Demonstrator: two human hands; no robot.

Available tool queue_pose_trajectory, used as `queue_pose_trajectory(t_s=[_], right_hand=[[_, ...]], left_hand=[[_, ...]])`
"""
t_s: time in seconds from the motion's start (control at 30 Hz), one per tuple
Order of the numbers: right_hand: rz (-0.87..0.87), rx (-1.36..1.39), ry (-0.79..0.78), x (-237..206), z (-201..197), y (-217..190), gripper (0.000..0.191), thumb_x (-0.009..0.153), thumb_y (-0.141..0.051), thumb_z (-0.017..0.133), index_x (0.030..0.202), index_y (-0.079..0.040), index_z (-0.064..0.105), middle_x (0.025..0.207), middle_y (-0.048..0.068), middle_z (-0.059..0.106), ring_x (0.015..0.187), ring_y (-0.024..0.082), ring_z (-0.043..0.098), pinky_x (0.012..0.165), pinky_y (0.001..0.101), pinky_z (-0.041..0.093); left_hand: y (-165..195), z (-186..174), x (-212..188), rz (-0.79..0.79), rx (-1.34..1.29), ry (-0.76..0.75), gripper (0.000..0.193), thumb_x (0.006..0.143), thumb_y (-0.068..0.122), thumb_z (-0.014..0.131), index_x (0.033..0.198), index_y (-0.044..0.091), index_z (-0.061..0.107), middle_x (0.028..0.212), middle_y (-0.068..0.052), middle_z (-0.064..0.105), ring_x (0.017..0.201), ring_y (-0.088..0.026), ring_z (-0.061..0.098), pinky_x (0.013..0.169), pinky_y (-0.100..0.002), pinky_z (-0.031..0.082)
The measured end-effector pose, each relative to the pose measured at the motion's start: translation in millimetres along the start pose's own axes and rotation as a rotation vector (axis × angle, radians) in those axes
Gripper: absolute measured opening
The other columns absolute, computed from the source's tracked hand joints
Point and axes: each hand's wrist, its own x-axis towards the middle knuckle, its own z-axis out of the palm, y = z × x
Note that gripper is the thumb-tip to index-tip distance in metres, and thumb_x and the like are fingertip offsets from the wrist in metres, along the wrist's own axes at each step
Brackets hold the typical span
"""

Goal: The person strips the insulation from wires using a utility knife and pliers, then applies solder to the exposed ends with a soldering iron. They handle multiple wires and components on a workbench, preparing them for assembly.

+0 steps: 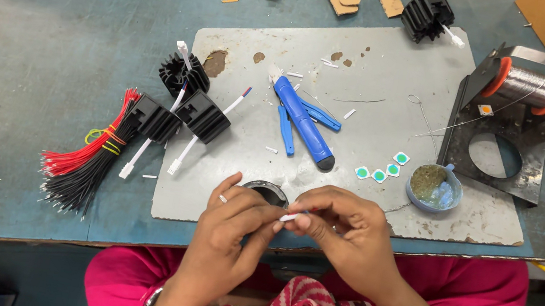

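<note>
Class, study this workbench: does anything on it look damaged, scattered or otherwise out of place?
Yes. The grey work mat has brown scorched-looking patches near its top left and a ragged, chipped front edge. White wire offcuts lie scattered around the blue wire stripper. One black heat sink sits apart, off the mat.

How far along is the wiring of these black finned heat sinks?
Looks done: three black finned heat sinks with white-plugged leads lie left on the grey board; a fourth sits at the top. In hand: the left hand and right hand pinch a small white connector. Seemingly left: the bundle of red and black wires and small green-ringed chips.
</note>
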Motion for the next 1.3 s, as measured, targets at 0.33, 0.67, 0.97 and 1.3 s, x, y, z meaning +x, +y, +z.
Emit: queue_pose_trajectory(t_s=[0.33, 0.67, 0.97, 1.3], right_hand=[[0.121, 0.254, 0.025, 15, 4, 28, 0.021, 0.104, -0.016, 0.062, 0.105, 0.004, 0.067, 0.088, 0.01, 0.072, 0.078, 0.016, 0.072, 0.07, 0.0303, 0.06], [0.226, 0.393, 0.05, 16, 6, 40, 0.022, 0.103, -0.02, 0.062, 0.105, 0.002, 0.063, 0.087, 0.009, 0.07, 0.074, 0.016, 0.069, 0.066, 0.0318, 0.059], [0.185, 0.402, 0.041, 13, 6, 44, 0.02, 0.103, -0.018, 0.063, 0.106, 0.002, 0.063, 0.089, 0.01, 0.07, 0.075, 0.015, 0.069, 0.066, 0.0313, 0.058], [0.113, 0.416, 0.036, 7, 6, 50, 0.02, 0.104, -0.018, 0.062, 0.108, 0.002, 0.062, 0.089, 0.011, 0.07, 0.076, 0.016, 0.07, 0.067, 0.031, 0.058]], left_hand=[[-8, 13, -17, -0.056, -0.077, 0.131, 0.013, 0.087, 0.007, 0.075, 0.1, 0.007, 0.074, 0.084, -0.005, 0.066, 0.084, -0.023, 0.068, 0.109, -0.048, 0.045], [-11, 16, -21, -0.089, -0.102, 0.158, 0.013, 0.086, 0.009, 0.076, 0.098, 0.007, 0.076, 0.082, -0.003, 0.065, 0.082, -0.019, 0.067, 0.112, -0.049, 0.044], [-9, 19, -24, -0.118, -0.126, 0.199, 0.015, 0.086, 0.01, 0.076, 0.101, 0.007, 0.077, 0.083, -0.004, 0.066, 0.085, -0.02, 0.066, 0.112, -0.049, 0.045], [-9, 20, -24, -0.131, -0.127, 0.194, 0.014, 0.085, 0.011, 0.078, 0.097, 0.006, 0.076, 0.083, -0.004, 0.069, 0.086, -0.02, 0.068, 0.112, -0.049, 0.045]])
